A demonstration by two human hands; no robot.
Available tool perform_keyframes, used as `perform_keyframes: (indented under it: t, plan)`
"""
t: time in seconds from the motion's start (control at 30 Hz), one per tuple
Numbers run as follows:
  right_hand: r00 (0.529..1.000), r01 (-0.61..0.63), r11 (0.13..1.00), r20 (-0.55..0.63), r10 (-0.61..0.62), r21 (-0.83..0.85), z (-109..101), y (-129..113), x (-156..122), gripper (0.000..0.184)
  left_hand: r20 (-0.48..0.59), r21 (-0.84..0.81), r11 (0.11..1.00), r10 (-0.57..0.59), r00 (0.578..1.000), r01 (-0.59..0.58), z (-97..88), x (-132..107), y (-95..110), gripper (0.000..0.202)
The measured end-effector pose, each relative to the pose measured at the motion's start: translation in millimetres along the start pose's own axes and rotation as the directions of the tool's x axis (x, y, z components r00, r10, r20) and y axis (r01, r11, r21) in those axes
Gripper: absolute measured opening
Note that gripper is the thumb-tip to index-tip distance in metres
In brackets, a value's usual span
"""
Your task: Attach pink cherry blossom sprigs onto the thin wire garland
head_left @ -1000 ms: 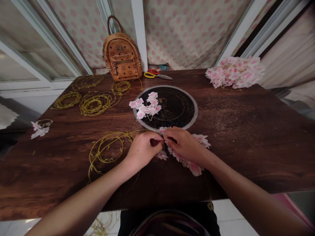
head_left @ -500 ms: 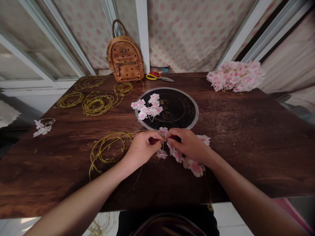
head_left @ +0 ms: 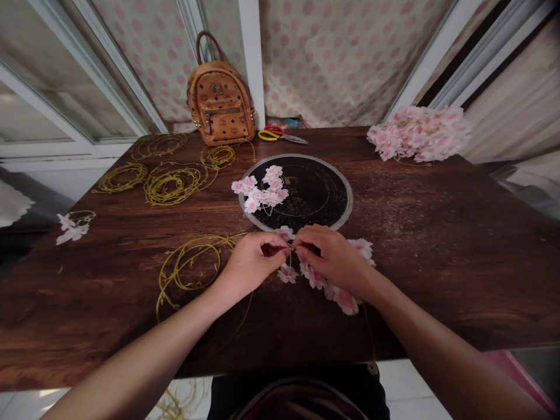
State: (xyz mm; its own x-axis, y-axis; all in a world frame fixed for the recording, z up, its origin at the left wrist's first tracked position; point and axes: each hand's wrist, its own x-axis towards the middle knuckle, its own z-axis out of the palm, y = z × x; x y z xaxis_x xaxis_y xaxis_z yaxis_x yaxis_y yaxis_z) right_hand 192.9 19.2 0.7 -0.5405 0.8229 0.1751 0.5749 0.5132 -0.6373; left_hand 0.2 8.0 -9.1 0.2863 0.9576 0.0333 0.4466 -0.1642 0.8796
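My left hand [head_left: 251, 261] and my right hand [head_left: 335, 256] meet fingertip to fingertip just in front of a round black hob plate [head_left: 324, 192]. Both are closed in a pinch on a thin yellow-green wire [head_left: 188, 265] with pink fabric flowers on it. The flower strand [head_left: 345, 298] trails under and to the right of my right hand. One small blossom [head_left: 287, 273] hangs below the pinch. The wire loops out in coils to the left of my left hand.
On the dark wooden table [head_left: 459, 251] lie a small flower cluster [head_left: 260, 189] on the hob's rim, several wire coils [head_left: 172, 184] at the back left, a brown backpack [head_left: 220, 105], scissors [head_left: 280, 135], a flower pile [head_left: 417, 133] at the back right, and loose blossoms [head_left: 72, 227] far left.
Both hands stay pinched together at the same spot, with only small finger shifts on the wire. The view has wobbled slightly.
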Motion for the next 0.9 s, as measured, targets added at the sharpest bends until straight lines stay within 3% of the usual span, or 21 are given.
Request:
perform_keyframes:
  t: [0.9]
  plan:
    - [0.993,0.096,0.991,0.072,-0.089,-0.098,4.8,0.5,0.1,0.018,0.052,0.075,0.997,0.015,0.999,-0.019,2.5,-0.6,-1.4,0.015]
